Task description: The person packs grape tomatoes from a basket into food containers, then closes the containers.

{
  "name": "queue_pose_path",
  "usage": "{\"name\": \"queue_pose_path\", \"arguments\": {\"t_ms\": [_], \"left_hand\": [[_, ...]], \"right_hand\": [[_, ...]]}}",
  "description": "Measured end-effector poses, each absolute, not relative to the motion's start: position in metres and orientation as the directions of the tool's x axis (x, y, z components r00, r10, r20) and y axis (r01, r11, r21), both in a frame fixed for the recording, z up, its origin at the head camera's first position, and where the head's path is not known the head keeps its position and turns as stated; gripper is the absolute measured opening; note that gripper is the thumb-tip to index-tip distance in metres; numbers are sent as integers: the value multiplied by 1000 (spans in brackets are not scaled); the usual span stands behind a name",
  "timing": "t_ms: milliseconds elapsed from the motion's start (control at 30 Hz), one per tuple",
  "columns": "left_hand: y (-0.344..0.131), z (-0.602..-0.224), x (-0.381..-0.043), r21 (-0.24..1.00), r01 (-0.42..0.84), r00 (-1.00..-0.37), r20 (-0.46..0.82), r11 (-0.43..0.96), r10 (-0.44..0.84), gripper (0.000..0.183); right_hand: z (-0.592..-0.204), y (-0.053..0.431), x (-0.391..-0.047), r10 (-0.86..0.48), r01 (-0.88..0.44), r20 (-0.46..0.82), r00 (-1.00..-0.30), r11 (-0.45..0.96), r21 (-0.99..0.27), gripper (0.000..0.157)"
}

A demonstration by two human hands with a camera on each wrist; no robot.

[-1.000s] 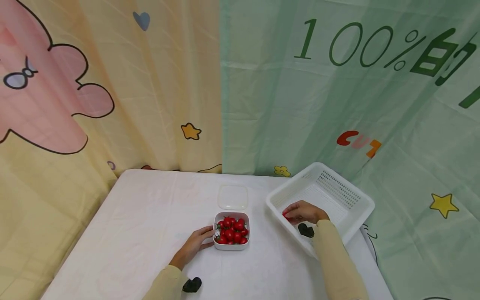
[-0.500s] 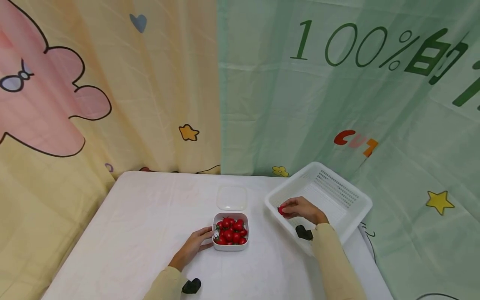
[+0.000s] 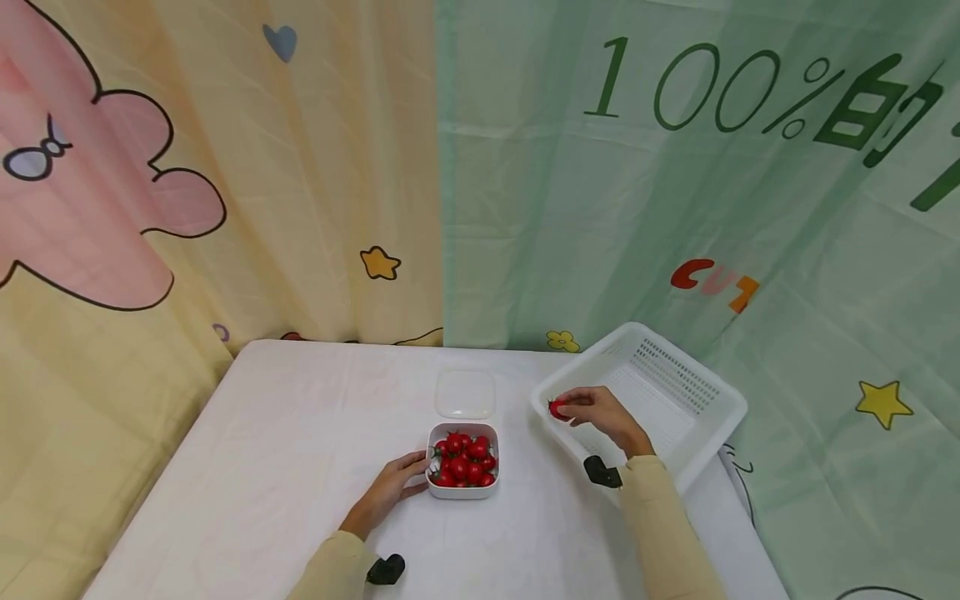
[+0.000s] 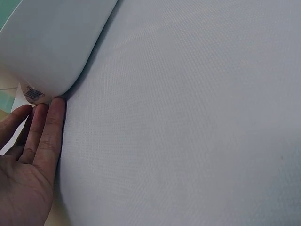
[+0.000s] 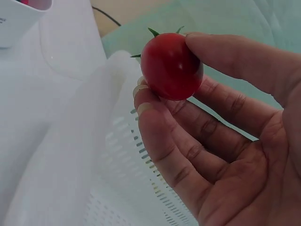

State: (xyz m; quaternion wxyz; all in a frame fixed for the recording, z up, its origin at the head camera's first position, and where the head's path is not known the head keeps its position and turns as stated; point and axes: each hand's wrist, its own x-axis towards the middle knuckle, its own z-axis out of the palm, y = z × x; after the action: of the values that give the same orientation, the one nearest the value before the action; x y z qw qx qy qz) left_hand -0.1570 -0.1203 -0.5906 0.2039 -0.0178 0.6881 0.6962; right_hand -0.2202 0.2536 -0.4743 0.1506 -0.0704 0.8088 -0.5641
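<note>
Between the thumb and fingers of my right hand [image 3: 600,414] is a red cherry tomato [image 5: 171,66] with green sepals. In the head view that hand is over the left side of a white slotted basket [image 3: 720,408]. My left hand [image 3: 386,493] touches the left side of a small white box [image 3: 462,493], its fingers fairly straight. Several cherry tomatoes [image 3: 459,467] with green stems fill this box. In the left wrist view the fingertips [image 4: 57,104] meet the lower edge of the box wall [image 4: 51,47], near a barcode label.
A clear lid [image 3: 465,394] lies on the white table [image 3: 300,433] just behind the box. The basket stands at the right edge of the table. Printed curtains [image 3: 525,208] hang behind and on both sides.
My right hand has lifted the cherry tomato and moved it left and away from me, toward the basket's left rim. The left hand and the box have stayed in place.
</note>
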Motion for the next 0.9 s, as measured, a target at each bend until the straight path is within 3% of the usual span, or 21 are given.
{"name": "queue_pose_path", "arguments": {"t_ms": [900], "left_hand": [[-120, -591, -155, 951, -306, -917, -305, 36, 257, 59]], "right_hand": [[-489, 155, -206, -394, -45, -103, -913, 348, -936, 28]]}}
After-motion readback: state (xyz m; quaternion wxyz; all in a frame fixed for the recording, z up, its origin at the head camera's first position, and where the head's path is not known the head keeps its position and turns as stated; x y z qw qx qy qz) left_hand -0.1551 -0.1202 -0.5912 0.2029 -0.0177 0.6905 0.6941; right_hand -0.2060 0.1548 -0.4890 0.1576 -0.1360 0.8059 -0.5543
